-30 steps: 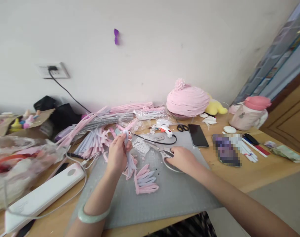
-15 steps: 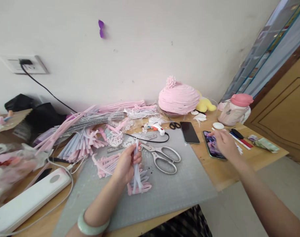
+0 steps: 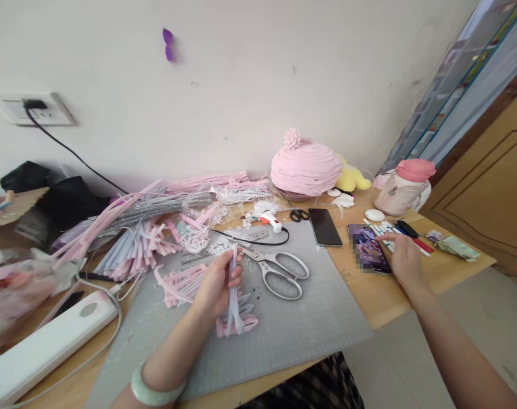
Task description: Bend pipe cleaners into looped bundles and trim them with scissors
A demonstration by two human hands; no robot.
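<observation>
Pale lavender chenille stems (image 3: 233,309) are dangling in a limp bundle from the left fingers (image 3: 237,271); a smartphone (image 3: 371,250), screen lit, is lying face-up on the desk (image 3: 378,295).

From the larger scissors (image 3: 265,266) on the cutting mat (image 3: 313,324), the left hand (image 3: 220,281) is at nine o'clock, the bent strips (image 3: 245,324) at seven, the glue gun (image 3: 272,221) at twelve, the wrapped dome (image 3: 307,170) behind it toward one. On the tabletop (image 3: 382,298), the right-hand phone (image 3: 371,250) lies toward three, the right hand (image 3: 405,264) just beyond; the bottle (image 3: 392,196) stands at two.
</observation>
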